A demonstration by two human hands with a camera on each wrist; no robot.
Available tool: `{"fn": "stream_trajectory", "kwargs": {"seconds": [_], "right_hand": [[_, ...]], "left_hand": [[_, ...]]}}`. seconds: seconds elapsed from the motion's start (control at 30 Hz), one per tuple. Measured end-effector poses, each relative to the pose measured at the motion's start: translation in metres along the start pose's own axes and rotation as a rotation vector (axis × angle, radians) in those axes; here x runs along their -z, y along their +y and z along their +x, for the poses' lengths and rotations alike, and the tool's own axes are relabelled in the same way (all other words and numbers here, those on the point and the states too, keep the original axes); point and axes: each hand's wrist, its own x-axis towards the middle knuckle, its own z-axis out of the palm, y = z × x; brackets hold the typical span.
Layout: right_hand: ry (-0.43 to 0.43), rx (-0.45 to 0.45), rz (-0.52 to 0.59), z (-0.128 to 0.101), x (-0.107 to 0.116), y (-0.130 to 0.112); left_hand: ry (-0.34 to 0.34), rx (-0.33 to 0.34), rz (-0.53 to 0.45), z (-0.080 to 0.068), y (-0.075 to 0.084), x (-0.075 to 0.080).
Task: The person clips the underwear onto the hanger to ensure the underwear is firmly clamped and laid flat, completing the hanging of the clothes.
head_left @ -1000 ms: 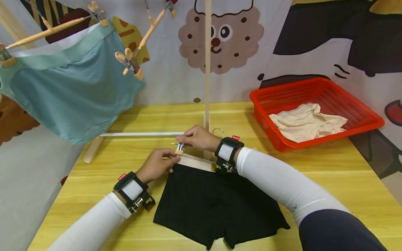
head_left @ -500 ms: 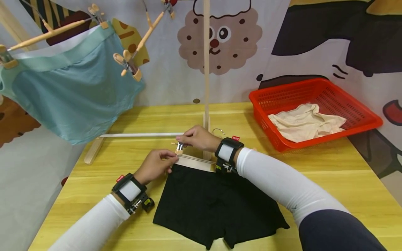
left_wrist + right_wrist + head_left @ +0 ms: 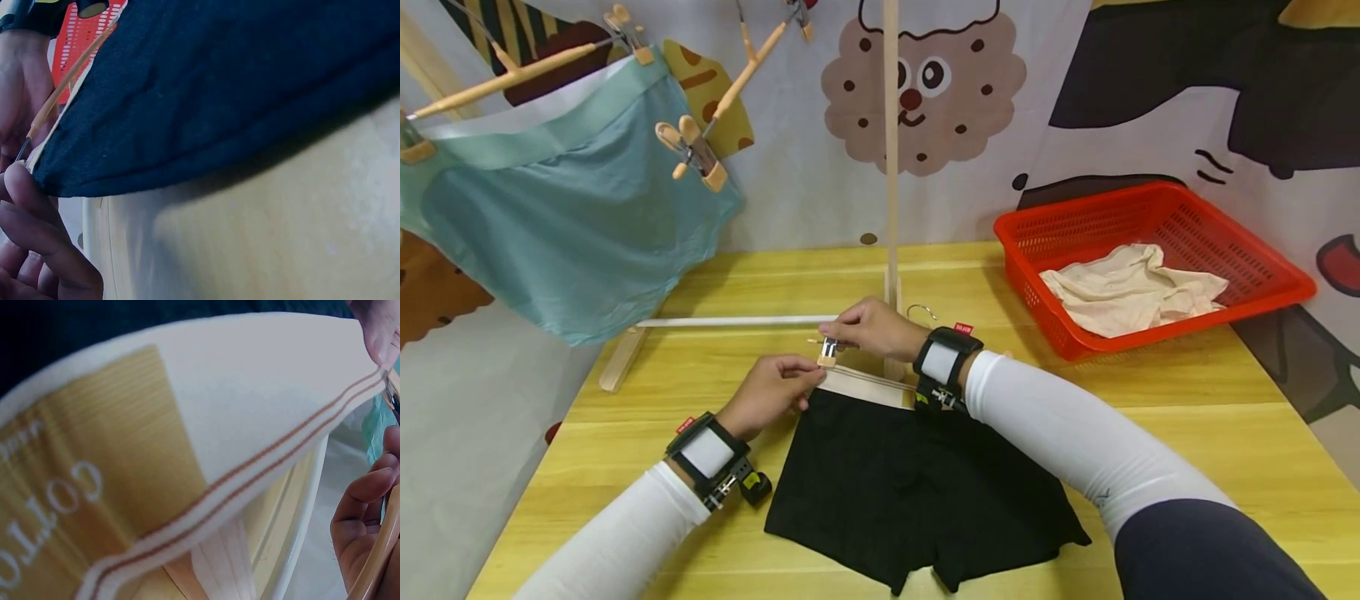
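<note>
Little has shifted since earlier frame: hanger clip (image 3: 827,354) stays at waistband (image 3: 865,385) left corner.

Head view: black boxer shorts (image 3: 910,492) flat on table (image 3: 1187,400), waistband running left-right. Left hand (image 3: 771,392) pinches corner; right hand (image 3: 872,329) squeezes clip directly above.

Left wrist view: left fingers (image 3: 31,219) pinch fabric edge.

Right wrist view: striped waistband (image 3: 250,425) close, right fingers (image 3: 359,519) curled round hanger.

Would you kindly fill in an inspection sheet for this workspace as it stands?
Surface: yellow wooden table, bare around the work.
Job's things: black shorts lie flat; clip hanger at their cream waistband.
Clutter: red basket holding a cream cloth.
Hands: left hand pinches the waistband corner; right hand grips the clip hanger.
Cables: nothing seen.
Surroundings: wooden rack pole, teal shorts hung on a hanger, cartoon backdrop.
</note>
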Motion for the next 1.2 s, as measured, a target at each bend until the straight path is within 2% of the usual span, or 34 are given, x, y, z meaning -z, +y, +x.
{"fn": "stream_trajectory", "kwargs": {"seconds": [0.4, 0.73, 0.87, 1.03, 1.13, 1.2], "right_hand": [[-0.017, 0.011, 0.002, 0.000, 0.000, 0.002], [0.010, 0.000, -0.159, -0.006, -0.004, 0.001], [0.071, 0.038, -0.318, -0.024, 0.001, 0.001], [0.225, 0.155, -0.512, -0.066, 0.018, 0.004], [0.299, 0.154, -0.578, -0.089, 0.030, 0.013], [0.328, 0.118, -0.621, -0.101, 0.037, 0.022]], "left_hand": [[0.001, 0.011, -0.023, 0.000, 0.001, -0.001], [-0.003, 0.001, -0.012, 0.001, -0.001, -0.002], [-0.001, 0.003, -0.006, 0.002, -0.001, -0.005], [0.012, -0.007, 0.047, 0.002, 0.000, -0.007], [0.033, -0.009, 0.088, 0.001, 0.000, -0.006], [0.033, -0.005, 0.105, 0.000, -0.001, -0.006]]}}
